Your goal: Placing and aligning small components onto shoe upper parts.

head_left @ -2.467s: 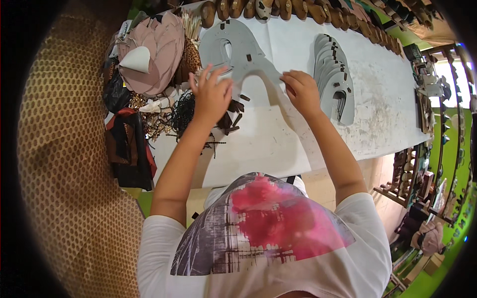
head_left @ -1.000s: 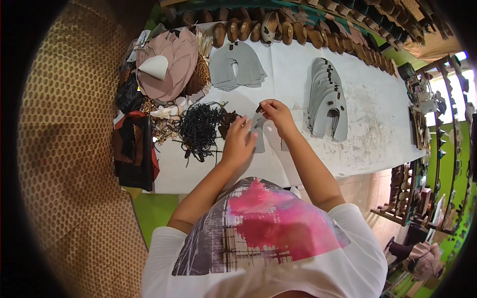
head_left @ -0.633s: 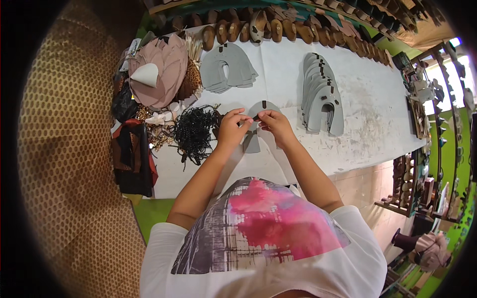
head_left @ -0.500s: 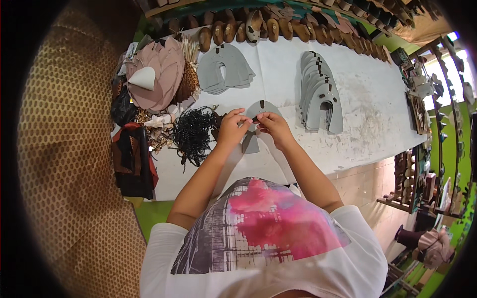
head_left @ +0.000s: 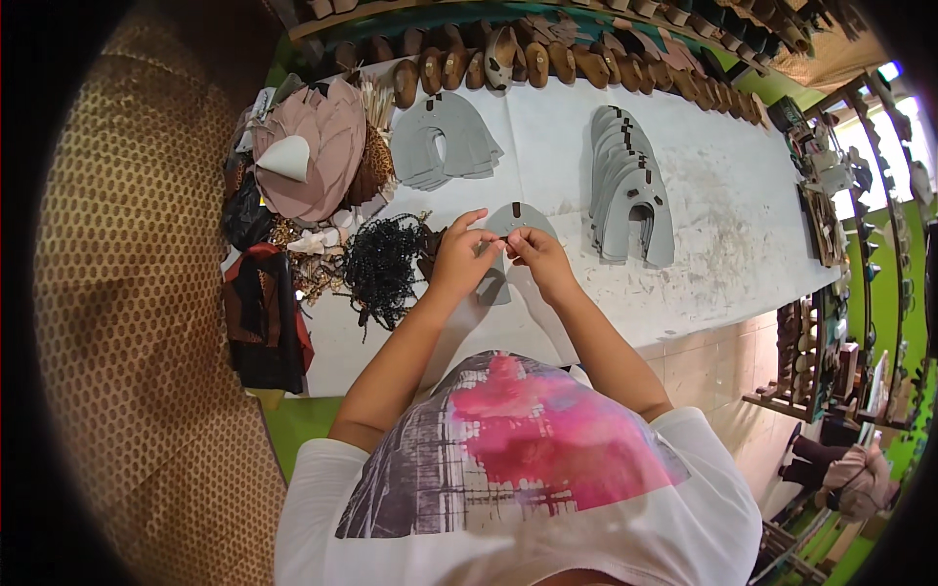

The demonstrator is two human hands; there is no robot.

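My left hand (head_left: 463, 259) and my right hand (head_left: 542, 262) meet close together above the near middle of the table. Between their pinched fingertips is a small dark strip (head_left: 505, 239), mostly covered by the fingers. Under and beyond them lies a grey horseshoe-shaped shoe-upper piece (head_left: 529, 217) with a dark brown tab at its top edge; the hands hide part of it. Farther left, a fanned pile of similar grey pieces (head_left: 469, 132) rests on the table. To the right stands an overlapping row of grey pieces (head_left: 618, 215) bearing small dark patches.
Left of my hands are a tangle of black braided cord (head_left: 376, 269), a heap of pinkish cut pieces (head_left: 327, 146) and a dark bag (head_left: 259, 322). Wooden shoe lasts (head_left: 537, 64) line the far edge of the white table (head_left: 728, 205). Shoe racks stand at right.
My fingers have shifted slightly around the small dark strip. Both hands stay over the grey piece; the left hand has moved slightly right.
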